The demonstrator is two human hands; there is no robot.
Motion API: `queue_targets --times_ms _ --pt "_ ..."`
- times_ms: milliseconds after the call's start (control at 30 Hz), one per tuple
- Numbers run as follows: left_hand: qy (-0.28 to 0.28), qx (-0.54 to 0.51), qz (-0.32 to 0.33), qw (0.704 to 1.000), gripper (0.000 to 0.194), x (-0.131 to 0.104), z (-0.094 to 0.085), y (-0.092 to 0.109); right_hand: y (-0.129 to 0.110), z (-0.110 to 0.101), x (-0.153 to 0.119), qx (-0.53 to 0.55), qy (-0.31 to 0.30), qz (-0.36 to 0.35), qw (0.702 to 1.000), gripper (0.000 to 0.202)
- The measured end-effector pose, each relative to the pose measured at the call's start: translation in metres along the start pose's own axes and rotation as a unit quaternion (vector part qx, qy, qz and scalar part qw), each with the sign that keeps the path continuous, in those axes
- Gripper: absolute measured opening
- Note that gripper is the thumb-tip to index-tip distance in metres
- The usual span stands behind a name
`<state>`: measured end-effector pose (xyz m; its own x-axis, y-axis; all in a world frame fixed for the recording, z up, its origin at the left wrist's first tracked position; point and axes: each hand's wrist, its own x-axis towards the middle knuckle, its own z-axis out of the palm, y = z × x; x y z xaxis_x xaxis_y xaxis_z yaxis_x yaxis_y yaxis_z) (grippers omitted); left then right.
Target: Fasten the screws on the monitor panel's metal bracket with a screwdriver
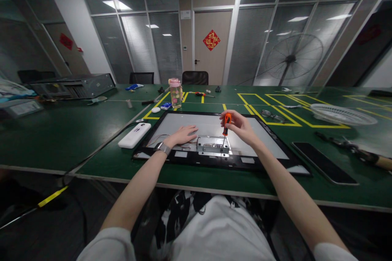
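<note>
A flat panel (260,142) with a black frame and a pale grey middle lies on the green table. Near its front edge sits a silver metal bracket (208,143), with thin wires running off to its left. My right hand (239,125) grips an orange and black screwdriver (227,121), held upright with its tip down at the bracket's right end. Flat on the panel, left of the bracket, rests my left hand (184,134), fingers stretched out and holding nothing; a watch is on that wrist.
On the green table (76,130), a white power bank (134,135) and cable lie left of the panel. Right of it are a black phone (323,162), glasses (272,116) and a white basket (343,114). Behind stands a pink-lidded bottle (175,94).
</note>
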<state>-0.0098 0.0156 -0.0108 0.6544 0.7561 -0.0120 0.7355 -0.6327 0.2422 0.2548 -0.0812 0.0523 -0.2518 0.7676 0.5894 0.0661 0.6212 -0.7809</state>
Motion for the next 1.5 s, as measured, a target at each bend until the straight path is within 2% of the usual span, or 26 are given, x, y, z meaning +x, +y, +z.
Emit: queue_targets --times_ms 133,533,733,1067,1400,1500 --pt "0.000 0.000 -0.001 1.000 0.056 0.000 0.000 0.000 0.001 -0.002 0.001 -0.058 0.025 -0.002 0.998 0.031" --pt "0.000 0.005 0.002 1.000 0.057 0.002 0.001 -0.003 0.002 -0.004 0.002 -0.093 0.043 -0.009 0.995 0.037" --pt "-0.002 0.001 -0.003 1.000 0.057 0.002 0.002 -0.004 0.001 -0.004 0.002 -0.063 0.024 0.005 0.998 0.044" --pt "0.000 -0.004 0.000 1.000 0.055 0.000 0.000 0.000 -0.006 -0.001 0.001 -0.048 -0.002 -0.005 0.999 0.033" --pt "-0.004 -0.002 -0.004 1.000 0.055 -0.002 -0.003 0.004 -0.008 -0.008 0.000 -0.031 -0.057 0.008 0.998 0.035" --pt "-0.005 -0.002 -0.006 1.000 0.056 -0.002 -0.002 0.004 -0.005 -0.006 0.000 -0.030 -0.045 0.009 0.998 0.037"
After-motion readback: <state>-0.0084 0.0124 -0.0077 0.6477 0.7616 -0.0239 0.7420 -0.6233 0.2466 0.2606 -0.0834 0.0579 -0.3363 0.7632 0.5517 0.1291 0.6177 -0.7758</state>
